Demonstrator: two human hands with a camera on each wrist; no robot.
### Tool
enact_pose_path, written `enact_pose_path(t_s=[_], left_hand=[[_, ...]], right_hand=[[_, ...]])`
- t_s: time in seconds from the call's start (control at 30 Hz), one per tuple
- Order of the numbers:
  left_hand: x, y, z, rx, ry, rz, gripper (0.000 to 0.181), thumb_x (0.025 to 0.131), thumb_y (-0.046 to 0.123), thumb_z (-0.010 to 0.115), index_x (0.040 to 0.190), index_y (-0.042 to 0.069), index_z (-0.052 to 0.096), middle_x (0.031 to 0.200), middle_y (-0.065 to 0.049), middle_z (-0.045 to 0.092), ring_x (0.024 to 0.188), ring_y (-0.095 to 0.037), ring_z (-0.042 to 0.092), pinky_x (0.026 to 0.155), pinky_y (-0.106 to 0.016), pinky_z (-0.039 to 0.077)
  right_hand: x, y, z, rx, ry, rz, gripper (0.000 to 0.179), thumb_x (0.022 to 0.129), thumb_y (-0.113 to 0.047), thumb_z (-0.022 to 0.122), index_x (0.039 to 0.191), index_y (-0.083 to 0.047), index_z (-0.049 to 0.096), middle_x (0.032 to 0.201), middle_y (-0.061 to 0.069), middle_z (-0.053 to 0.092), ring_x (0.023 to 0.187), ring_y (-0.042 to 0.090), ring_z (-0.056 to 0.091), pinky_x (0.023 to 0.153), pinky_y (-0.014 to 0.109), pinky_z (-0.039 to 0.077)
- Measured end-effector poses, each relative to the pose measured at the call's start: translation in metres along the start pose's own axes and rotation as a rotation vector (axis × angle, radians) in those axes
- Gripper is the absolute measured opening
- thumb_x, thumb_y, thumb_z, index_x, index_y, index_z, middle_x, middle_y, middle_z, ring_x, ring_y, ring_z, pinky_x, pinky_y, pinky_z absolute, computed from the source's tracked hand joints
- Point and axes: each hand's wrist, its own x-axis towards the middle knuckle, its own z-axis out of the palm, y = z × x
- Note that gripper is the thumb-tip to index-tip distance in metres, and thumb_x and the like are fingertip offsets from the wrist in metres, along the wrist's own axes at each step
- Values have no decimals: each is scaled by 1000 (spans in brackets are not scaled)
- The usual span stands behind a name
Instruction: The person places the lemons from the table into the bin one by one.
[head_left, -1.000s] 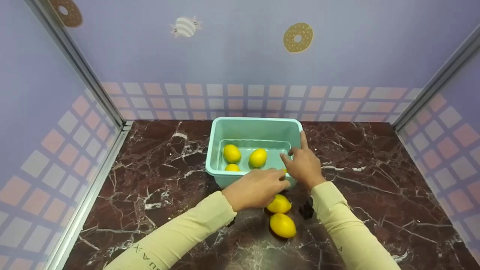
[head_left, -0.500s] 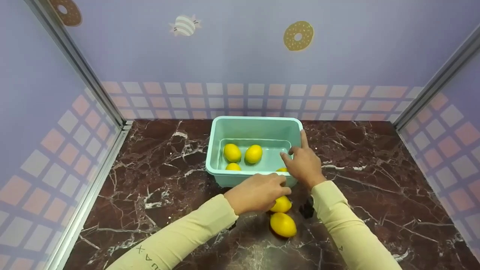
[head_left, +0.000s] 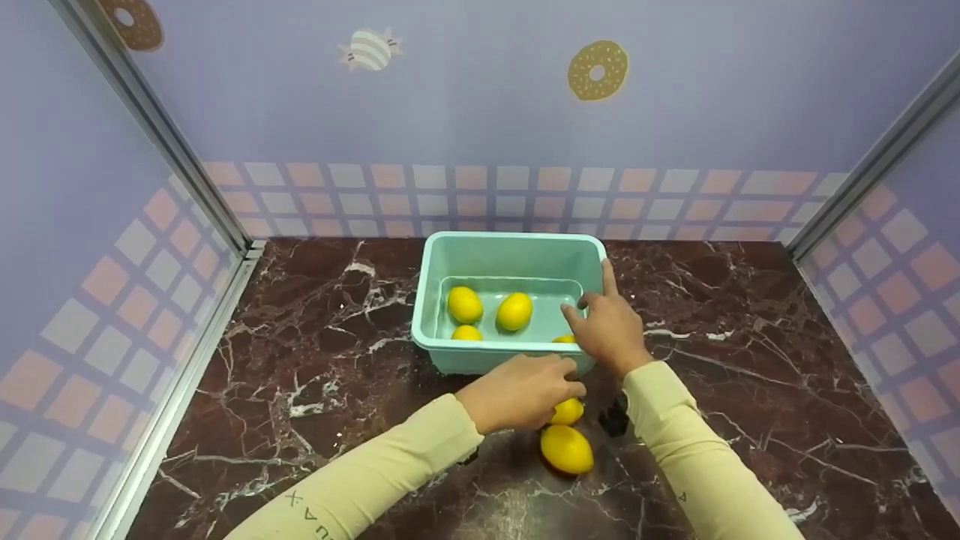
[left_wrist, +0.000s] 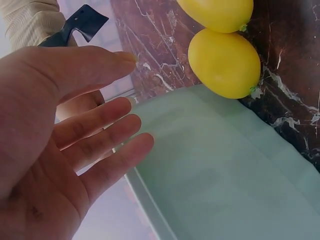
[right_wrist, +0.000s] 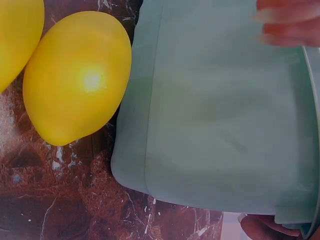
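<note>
A pale green plastic bin (head_left: 517,255) stands on the marble-patterned table, with several yellow lemons inside, among them one lemon (head_left: 514,311) near its middle. My right hand (head_left: 611,330) grips the bin's right rim, thumb inside and index finger along the outer side. In front of the bin, my left hand (head_left: 521,394) hovers over a lemon (head_left: 568,411) and partly hides it. The left wrist view shows this hand (left_wrist: 65,155) with fingers apart and nothing held. Another lemon (head_left: 567,450) lies nearer the person, touching or almost touching the first.
A patterned purple wall (head_left: 487,112) rises behind the bin, with side walls left and right. Dark marble tabletop (head_left: 337,315) extends on both sides of the bin. A black wrist mount (head_left: 613,420) shows beside the right forearm.
My left hand has drawn slightly back and right, away from the bin's front rim. One lemon in the bin rolled left, then back right. The right hand stays put.
</note>
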Motion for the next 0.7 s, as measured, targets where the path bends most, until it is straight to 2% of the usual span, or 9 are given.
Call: enact_pose_path(t_s=[0.2,0.5,0.7], left_hand=[[1,0,7,3,16,4,30,87,19,69,116,22,67,103,2,62,89,-13,59,70,-26,55],[4,2,15,-33,8,3,30,87,16,68,116,23,68,101,1,61,84,-13,58,66,-27,55],[7,2,20,-33,-14,-3,29,89,16,66,117,23,68,102,0,62,86,-14,60,69,-28,56]], right_hand=[[0,0,-1,7,-7,-2,50,93,-48,53,108,-4,70,164,11,8,98,37,63,76,53,51],[1,0,0,11,-10,6,51,92,-48,53,108,-3,70,164,11,7,100,36,63,78,53,51],[1,0,1,11,-12,6,50,92,-47,53,109,-3,70,164,11,7,101,36,63,79,54,51]])
